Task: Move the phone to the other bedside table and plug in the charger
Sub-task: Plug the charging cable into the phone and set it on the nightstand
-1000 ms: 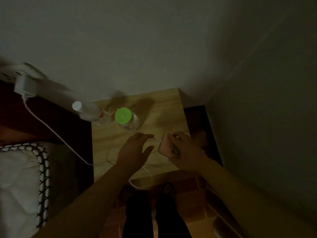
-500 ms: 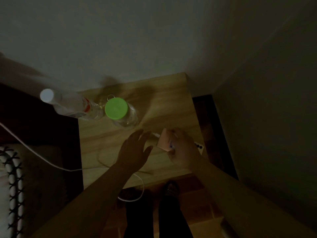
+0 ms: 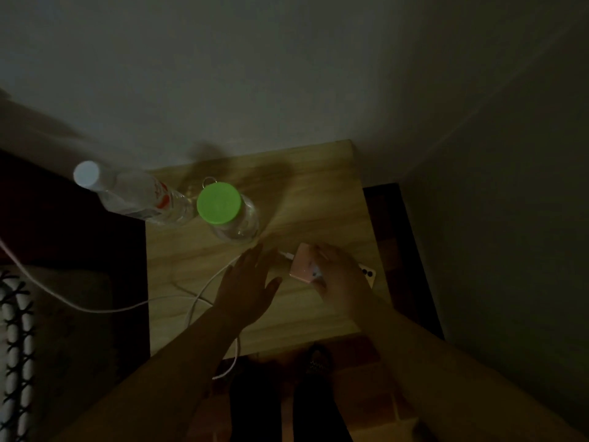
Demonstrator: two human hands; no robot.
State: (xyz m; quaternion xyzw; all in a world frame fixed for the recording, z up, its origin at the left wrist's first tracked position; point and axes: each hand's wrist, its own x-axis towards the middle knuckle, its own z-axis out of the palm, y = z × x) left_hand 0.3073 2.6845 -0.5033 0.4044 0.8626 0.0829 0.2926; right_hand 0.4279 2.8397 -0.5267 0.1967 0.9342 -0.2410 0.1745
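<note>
The pink phone (image 3: 303, 265) lies low over the right part of the wooden bedside table (image 3: 312, 199), its camera end (image 3: 368, 273) poking out past my wrist. My right hand (image 3: 338, 272) is shut on the phone from above. A white charger cable (image 3: 191, 301) has its plug (image 3: 287, 255) at the phone's left end; the cable loops over the table, hangs off the front edge and runs away to the left. My left hand (image 3: 248, 285) hovers with spread fingers just left of the plug, holding nothing.
A clear bottle with a white cap (image 3: 127, 193) leans at the table's back left. A clear jar with a green lid (image 3: 223, 207) stands beside it. The bed's quilted edge (image 3: 16, 330) is at far left, walls behind and to the right, my legs below.
The view has dropped and moved closer; the wall socket and adapter are out of frame. The phone has gone from tilted up to nearly flat on the table. My left hand has let the plug go.
</note>
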